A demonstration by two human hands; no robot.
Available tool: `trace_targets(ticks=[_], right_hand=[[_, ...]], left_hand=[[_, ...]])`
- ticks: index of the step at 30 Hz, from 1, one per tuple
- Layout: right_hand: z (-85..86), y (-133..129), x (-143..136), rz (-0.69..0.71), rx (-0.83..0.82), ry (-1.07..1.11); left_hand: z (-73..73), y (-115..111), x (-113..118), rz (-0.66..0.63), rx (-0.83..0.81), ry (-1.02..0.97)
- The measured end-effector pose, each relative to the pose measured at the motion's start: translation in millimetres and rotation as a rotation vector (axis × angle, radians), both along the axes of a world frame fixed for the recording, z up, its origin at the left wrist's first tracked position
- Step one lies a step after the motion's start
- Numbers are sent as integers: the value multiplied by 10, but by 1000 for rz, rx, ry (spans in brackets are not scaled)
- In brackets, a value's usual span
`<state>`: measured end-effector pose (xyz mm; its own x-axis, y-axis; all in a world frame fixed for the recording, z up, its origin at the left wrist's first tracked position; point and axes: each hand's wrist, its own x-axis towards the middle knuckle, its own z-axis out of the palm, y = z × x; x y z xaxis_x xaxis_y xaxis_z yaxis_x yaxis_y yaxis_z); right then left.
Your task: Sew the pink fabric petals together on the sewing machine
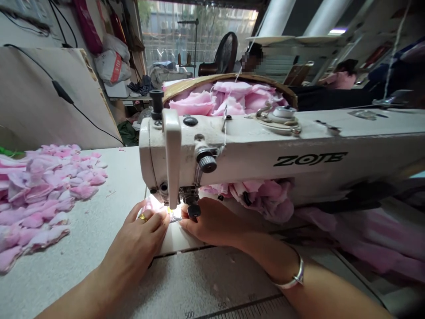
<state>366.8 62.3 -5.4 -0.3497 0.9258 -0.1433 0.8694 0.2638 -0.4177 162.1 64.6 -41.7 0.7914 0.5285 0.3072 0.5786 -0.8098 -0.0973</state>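
Note:
A white sewing machine (pixel 239 150) marked ZOJE stands across the table, its lamp lighting the needle area brightly. Just left of the presser foot, my left hand (pixel 139 235), with a gold ring, presses its bent fingers on a pink and white piece of fabric (pixel 152 202). My right hand (pixel 215 223) is on the other side of the needle, thumb and fingertips pinched at the edge of the work. Glare and the machine head partly hide what lies between those fingers; it looks like the same fabric. A silver bangle (pixel 295 277) circles the right wrist.
Pink fabric pieces (pixel 43 186) are spread on the table at left. More pink pieces (pixel 262 199) bunch under the machine arm, and others fill a round container (pixel 288 91) behind it. A printed ruler scale (pixel 239 305) runs along the front. A fan (pixel 226 53) and two people are beyond.

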Motion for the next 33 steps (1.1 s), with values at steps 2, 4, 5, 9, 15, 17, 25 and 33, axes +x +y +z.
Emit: trace_targets(ticks=[2,4,5,9,15,17,25,33], right_hand=[[-28,12,1,1,22,1],[-59,23,-2,-9,55,2],[-72,29,-6,-24,71,1],[-100,51,-30,-82,97,-40],[-32,26,-69,-53,141,-178],[26,-13,-73,-60,161,-219],[208,-174,17,-94,226,-308],[25,-144,14,111,439,-254]], left_hand=[[-4,-10,9,12,-9,25],[-11,-14,25,29,-20,56],[-15,-15,35,39,-25,69],[-36,-15,63,69,-44,75],[-63,60,37,35,-75,-15],[-52,110,17,41,-77,-62],[43,243,-98,74,-125,-174],[90,208,-36,155,-387,-316]])
